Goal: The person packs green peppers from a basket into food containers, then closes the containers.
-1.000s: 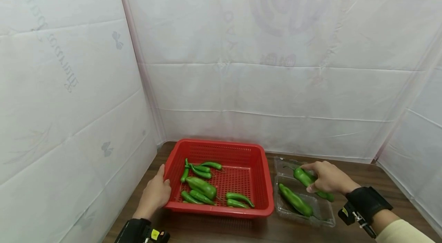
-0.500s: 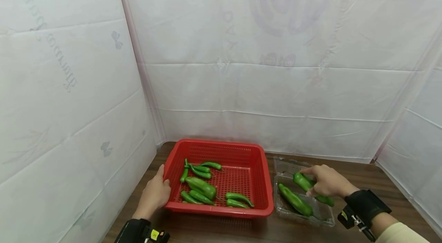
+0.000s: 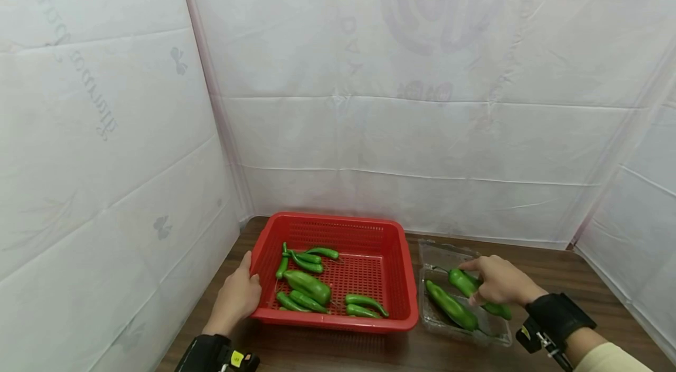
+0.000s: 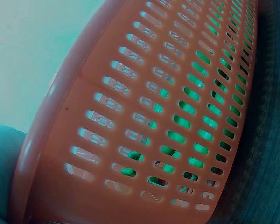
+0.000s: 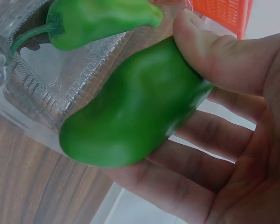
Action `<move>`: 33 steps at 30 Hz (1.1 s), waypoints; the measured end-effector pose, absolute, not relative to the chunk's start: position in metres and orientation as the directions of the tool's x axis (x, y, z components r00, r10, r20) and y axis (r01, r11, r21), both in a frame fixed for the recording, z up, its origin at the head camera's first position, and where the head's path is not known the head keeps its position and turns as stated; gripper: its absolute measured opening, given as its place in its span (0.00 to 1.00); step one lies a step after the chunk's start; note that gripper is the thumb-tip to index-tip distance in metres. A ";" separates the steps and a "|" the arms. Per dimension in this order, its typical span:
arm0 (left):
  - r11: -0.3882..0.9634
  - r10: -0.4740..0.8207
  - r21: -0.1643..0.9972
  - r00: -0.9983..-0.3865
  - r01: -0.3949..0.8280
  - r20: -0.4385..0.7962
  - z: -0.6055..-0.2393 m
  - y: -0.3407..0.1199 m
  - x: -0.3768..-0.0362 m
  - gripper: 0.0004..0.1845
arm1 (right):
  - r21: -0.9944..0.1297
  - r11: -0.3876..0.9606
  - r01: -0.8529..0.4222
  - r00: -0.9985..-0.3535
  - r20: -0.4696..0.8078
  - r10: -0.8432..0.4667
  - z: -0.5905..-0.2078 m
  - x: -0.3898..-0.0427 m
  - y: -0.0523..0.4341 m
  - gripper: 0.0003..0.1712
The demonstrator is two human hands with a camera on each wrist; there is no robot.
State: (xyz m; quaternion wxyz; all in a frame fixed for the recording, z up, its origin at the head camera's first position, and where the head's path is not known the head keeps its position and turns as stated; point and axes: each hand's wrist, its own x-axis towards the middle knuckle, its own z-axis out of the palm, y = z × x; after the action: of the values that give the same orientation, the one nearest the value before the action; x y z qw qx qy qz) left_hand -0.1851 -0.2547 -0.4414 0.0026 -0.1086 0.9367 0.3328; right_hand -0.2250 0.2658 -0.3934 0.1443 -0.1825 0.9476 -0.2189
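Lower centre of the head view: red basket [image 3: 348, 237], slotted walls, on a dark wood table [image 3: 296, 354]. Green peppers [image 3: 308, 287] lie in it, most toward its left half, two near its lower right edge. Left hand [image 3: 236, 296] grips the basket's left rim; in the left wrist view the wall fills most of the frame, green showing through the slots. White sheets [image 3: 422, 137] rise behind and to both sides. Clear tray [image 3: 488, 322] at lower right, just beside the basket, one long pepper [image 3: 451, 306] lying aslant in it. Basket's right wall stands between tray and basket floor. Right hand [image 3: 502, 284] covers the middle of the held pepper [image 3: 462, 283], thumb and fingers closed about it. Held pepper is at the tray, right of the long one; cannot tell whether it touches the plastic. Glossy, deep green, thick, slightly bent; rounded blunt end at lower left in the right wrist view, thin stem pointing left in the head view.
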 end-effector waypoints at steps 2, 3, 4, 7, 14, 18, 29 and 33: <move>0.756 -0.201 0.622 -0.977 -0.204 -0.076 -0.442 -0.255 -0.186 0.37 | -0.466 0.836 -0.288 -0.890 -0.191 -0.414 -0.394 -0.225 0.266 0.43; 0.756 -0.202 0.622 -0.977 -0.204 -0.076 -0.442 -0.255 -0.186 0.37 | -0.465 0.836 -0.291 -0.889 -0.191 -0.416 -0.394 -0.225 0.266 0.42; 0.757 -0.203 0.621 -0.976 -0.204 -0.074 -0.442 -0.255 -0.186 0.37 | -0.463 0.836 -0.294 -0.889 -0.189 -0.417 -0.394 -0.225 0.265 0.42; 0.757 -0.204 0.622 -0.976 -0.202 -0.068 -0.443 -0.256 -0.186 0.37 | -0.459 0.839 -0.292 -0.891 -0.187 -0.413 -0.396 -0.224 0.264 0.41; 0.755 -0.206 0.622 -0.975 -0.209 -0.078 -0.443 -0.256 -0.186 0.37 | -0.463 0.842 -0.276 -0.894 -0.197 -0.402 -0.398 -0.224 0.264 0.40; 0.756 -0.205 0.620 -0.975 -0.210 -0.080 -0.443 -0.256 -0.186 0.37 | -0.446 0.851 -0.277 -0.897 -0.198 -0.395 -0.401 -0.225 0.265 0.40; 0.762 -0.206 0.613 -0.976 -0.209 -0.077 -0.443 -0.256 -0.186 0.37 | -0.433 0.873 -0.223 -0.917 -0.210 -0.339 -0.411 -0.224 0.262 0.40; 0.764 -0.206 0.611 -0.976 -0.208 -0.074 -0.443 -0.256 -0.187 0.37 | -0.432 0.877 -0.210 -0.922 -0.211 -0.324 -0.414 -0.222 0.261 0.38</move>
State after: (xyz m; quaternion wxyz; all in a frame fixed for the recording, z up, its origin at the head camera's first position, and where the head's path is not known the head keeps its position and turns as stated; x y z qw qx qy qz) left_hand -0.1865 -0.2562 -0.4427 0.0015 -0.1100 0.9391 0.3256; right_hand -0.2215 0.2610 -0.4137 0.1397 -0.1393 0.9587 -0.2049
